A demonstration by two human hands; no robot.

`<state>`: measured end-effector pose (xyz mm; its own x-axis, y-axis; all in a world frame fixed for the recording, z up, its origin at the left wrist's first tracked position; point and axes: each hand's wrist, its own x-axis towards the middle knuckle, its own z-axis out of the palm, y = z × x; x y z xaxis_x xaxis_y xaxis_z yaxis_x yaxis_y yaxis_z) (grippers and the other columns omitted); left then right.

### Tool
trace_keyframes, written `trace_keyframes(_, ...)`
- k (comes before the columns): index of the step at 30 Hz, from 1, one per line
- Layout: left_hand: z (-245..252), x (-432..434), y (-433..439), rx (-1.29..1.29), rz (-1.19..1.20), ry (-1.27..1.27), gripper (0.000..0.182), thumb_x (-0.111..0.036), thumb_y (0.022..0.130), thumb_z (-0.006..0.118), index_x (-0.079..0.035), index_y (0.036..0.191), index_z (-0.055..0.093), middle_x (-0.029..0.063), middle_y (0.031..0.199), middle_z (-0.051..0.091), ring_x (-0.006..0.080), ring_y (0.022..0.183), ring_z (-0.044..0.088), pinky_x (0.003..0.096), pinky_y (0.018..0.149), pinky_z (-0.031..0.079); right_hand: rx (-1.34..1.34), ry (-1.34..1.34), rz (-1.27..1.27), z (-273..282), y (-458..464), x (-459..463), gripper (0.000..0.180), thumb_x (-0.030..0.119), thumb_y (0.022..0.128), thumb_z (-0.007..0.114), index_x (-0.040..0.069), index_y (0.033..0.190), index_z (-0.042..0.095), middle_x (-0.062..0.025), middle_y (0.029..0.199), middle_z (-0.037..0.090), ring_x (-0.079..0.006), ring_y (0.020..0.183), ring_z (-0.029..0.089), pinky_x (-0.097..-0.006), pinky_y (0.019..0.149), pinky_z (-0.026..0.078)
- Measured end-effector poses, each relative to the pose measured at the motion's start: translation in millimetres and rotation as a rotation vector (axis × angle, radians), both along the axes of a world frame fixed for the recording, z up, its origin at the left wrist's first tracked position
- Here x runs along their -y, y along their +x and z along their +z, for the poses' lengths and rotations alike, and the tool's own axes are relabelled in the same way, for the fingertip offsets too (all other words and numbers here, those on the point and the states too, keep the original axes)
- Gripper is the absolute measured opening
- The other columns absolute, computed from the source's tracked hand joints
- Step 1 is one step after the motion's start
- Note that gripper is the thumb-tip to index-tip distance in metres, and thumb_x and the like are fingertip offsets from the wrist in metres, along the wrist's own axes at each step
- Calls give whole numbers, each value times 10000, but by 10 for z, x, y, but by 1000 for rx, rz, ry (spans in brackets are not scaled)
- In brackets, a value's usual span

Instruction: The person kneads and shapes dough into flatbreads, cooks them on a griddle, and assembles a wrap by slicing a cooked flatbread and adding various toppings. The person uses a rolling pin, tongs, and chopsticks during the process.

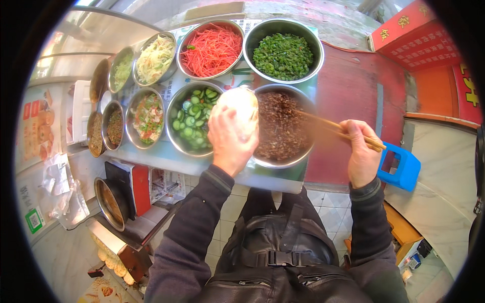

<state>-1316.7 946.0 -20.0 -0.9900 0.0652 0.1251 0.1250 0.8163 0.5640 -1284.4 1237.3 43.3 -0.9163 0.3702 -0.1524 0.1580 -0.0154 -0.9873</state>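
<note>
My left hand [232,138] holds a round, pale flatbread [239,104], washed out by glare, over the gap between two steel bowls. Wooden chopsticks [333,127] are gripped in my right hand [360,151], their tips at the dark brown minced filling [282,125] in the near right bowl. Left of the bread is a bowl of sliced cucumber [194,117]. Behind stand a bowl of chopped green vegetable [283,57] and one of shredded carrot [212,51]. What lies inside the bread cannot be seen.
Further bowls hold shredded pale vegetable [155,60], a mixed chopped salad [146,119] and other foods. A blue plastic container [401,166] stands right of my right hand. A steel basin [110,203] is at the lower left. A red board with writing [416,41] rises at upper right.
</note>
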Motion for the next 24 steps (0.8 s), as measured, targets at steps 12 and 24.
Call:
trace_keyframes(12,-40,-140,-66,78,133,-74,1145,-286,727,930,-60,1613,241,262,1556,350,449,1460,337,542,1216,296,168,-268,-24,-837,-290,375,169,140,1019,720,-25,1018,759,-47,915,750,-111,828,696,-259,770,569)
trace_keyframes(24,-185,119,-158,95,119,411,928,-174,817,788,48,1573,297,276,1522,375,410,1426,392,483,1218,317,125,-568,-61,-953,-245,222,183,159,1035,701,-23,1012,715,-107,958,741,-196,860,732,-334,791,626)
